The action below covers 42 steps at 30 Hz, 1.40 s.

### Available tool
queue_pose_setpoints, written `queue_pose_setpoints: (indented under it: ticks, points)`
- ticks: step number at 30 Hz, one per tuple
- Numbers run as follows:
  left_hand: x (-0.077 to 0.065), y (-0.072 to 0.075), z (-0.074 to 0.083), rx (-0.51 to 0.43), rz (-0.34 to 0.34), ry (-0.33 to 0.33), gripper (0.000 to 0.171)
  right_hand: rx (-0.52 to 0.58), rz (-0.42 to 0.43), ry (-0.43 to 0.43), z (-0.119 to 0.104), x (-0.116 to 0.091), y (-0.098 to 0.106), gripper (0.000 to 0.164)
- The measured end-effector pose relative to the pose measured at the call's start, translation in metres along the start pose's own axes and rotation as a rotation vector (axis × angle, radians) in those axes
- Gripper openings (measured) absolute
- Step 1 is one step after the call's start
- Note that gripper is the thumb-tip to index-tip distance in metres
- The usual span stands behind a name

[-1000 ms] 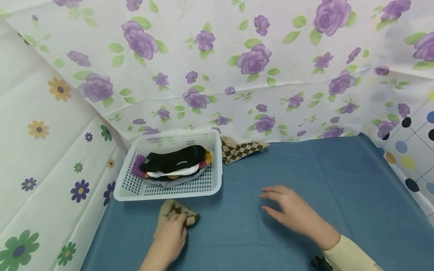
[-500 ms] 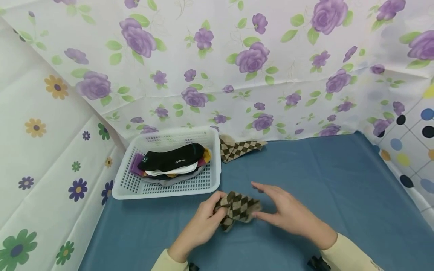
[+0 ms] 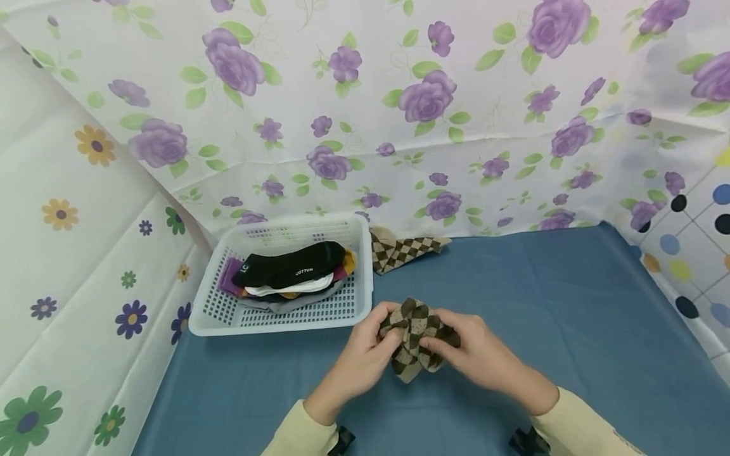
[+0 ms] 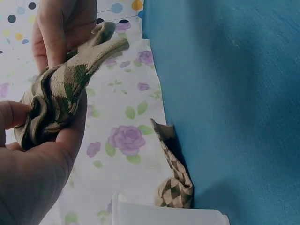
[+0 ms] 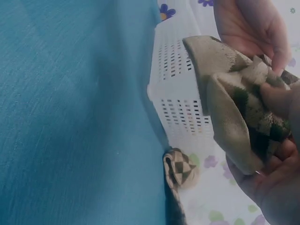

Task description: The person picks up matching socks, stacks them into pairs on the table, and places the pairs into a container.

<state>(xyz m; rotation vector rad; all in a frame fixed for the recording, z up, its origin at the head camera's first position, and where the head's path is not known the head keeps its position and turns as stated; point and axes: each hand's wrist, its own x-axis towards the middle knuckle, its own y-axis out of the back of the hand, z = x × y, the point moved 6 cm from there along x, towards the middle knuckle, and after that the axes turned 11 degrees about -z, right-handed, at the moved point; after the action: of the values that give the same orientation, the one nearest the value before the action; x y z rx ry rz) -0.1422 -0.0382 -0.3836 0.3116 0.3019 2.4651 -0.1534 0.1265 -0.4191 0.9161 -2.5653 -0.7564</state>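
A crumpled brown and beige checkered sock (image 3: pixel 415 334) is held up between both hands over the blue table in the head view. My left hand (image 3: pixel 365 356) pinches its left side, thumb in front and fingers behind. On the other side, my right hand (image 3: pixel 478 349) grips the fabric between thumb and fingers. The right wrist view shows the sock (image 5: pixel 229 103) bunched, with plain beige edges hanging loose. A matching checkered sock (image 3: pixel 412 253) lies at the back of the table, just right of the basket.
A white plastic basket (image 3: pixel 285 327) stands at the left rear, holding a black sock (image 3: pixel 291 266) on top of other folded, coloured socks. Flowered cloth (image 3: pixel 319 145) hangs behind the blue table (image 3: pixel 547 304), and dotted cloth (image 3: pixel 684 278) borders the right side.
My left hand has lifted the sock from in front of the basket and carried it right. My right hand has come in and taken hold of its other side.
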Motion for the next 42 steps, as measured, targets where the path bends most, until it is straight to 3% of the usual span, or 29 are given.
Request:
queue_pose_setpoints:
  ticks: [5, 12, 14, 18, 22, 26, 29, 33, 36, 40, 42]
  points:
    - [0.002, 0.001, -0.022, 0.066, 0.075, 0.065, 0.031, -0.016, 0.072, -0.006, 0.001, -0.002, 0.007, 0.004]
    - [0.007, -0.001, -0.029, -0.023, 0.077, 0.077, 0.070, 0.033, 0.160, -0.067, 0.005, -0.003, 0.019, 0.021]
    - [0.006, 0.001, -0.029, -0.016, 0.114, 0.090, 0.066, 0.024, 0.187, -0.110, 0.006, -0.004, 0.023, 0.027]
    - [0.004, 0.009, -0.026, 0.049, 0.206, 0.107, 0.039, 0.035, 0.234, -0.162, 0.004, -0.007, 0.034, 0.039]
    - [0.001, 0.015, -0.011, 0.128, 0.245, 0.093, 0.008, 0.160, 0.262, -0.155, -0.009, -0.011, 0.048, 0.047]
    - [-0.002, 0.017, 0.006, 0.155, 0.248, 0.085, 0.016, 0.289, 0.263, -0.169, -0.015, -0.015, 0.058, 0.044]
    - [-0.005, 0.021, 0.013, 0.157, 0.254, 0.098, 0.012, 0.346, 0.263, -0.184, -0.007, -0.016, 0.065, 0.040]
    - [-0.009, 0.027, 0.017, 0.156, 0.256, 0.111, 0.016, 0.513, 0.247, -0.225, 0.009, -0.019, 0.072, 0.039]
    - [-0.009, 0.031, 0.000, 0.182, 0.255, 0.110, 0.019, 0.634, 0.214, -0.262, 0.015, -0.022, 0.073, 0.041]
    - [-0.011, 0.036, -0.023, 0.241, 0.276, 0.120, 0.021, 0.673, 0.175, -0.267, 0.016, -0.024, 0.073, 0.043]
    - [-0.013, 0.037, -0.023, 0.268, 0.281, 0.136, 0.021, 0.678, 0.160, -0.234, 0.014, -0.025, 0.073, 0.044]
